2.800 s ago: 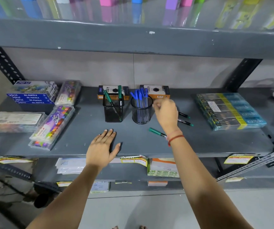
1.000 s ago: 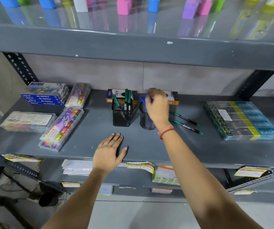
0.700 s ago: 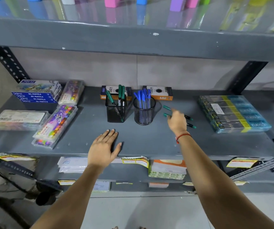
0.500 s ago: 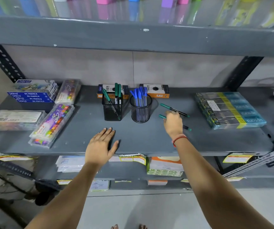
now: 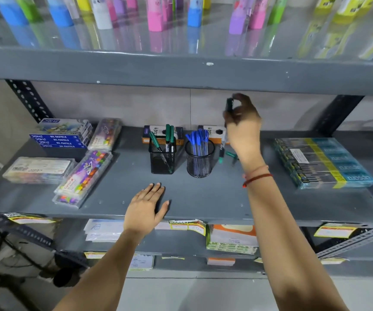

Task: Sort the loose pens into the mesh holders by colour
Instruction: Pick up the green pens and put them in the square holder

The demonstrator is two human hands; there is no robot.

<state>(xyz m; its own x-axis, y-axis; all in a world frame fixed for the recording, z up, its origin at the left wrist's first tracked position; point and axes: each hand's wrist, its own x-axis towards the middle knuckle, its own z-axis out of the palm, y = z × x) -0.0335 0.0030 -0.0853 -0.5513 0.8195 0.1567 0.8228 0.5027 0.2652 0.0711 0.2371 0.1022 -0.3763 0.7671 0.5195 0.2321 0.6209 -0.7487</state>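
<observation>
Right hand (image 5: 242,129) is raised above the grey shelf (image 5: 203,198), to the right of the round mesh holder (image 5: 199,161), with its grip closed on a green pen (image 5: 229,106). The pen is motion-blurred. Its long axis runs near vertical, dark upper end at the fingertips (image 5: 237,98); a green tip (image 5: 220,158) shows low beside the wrist, though whether that is the same pen's lower end cannot be told. A second green pen (image 5: 231,155) lies on the shelf just behind the wrist, mostly hidden, long axis running roughly left-right.

Left hand (image 5: 146,208) lies flat on the shelf's front edge, palm down, fingers spread and pointing toward the back, holding nothing.

The square mesh holder (image 5: 162,158) stands left of the round one, just beside it. It holds green pens (image 5: 168,136), two upright and one leaning left. The round holder is packed with blue pens (image 5: 197,140), caps up, near upright.

Two pen boxes (image 5: 146,134) sit behind the holders at the back. Oil pastel boxes (image 5: 59,136) and crayon packs (image 5: 84,176) occupy the shelf's left side. A wrapped pack of boxes (image 5: 324,162) lies on the right.
</observation>
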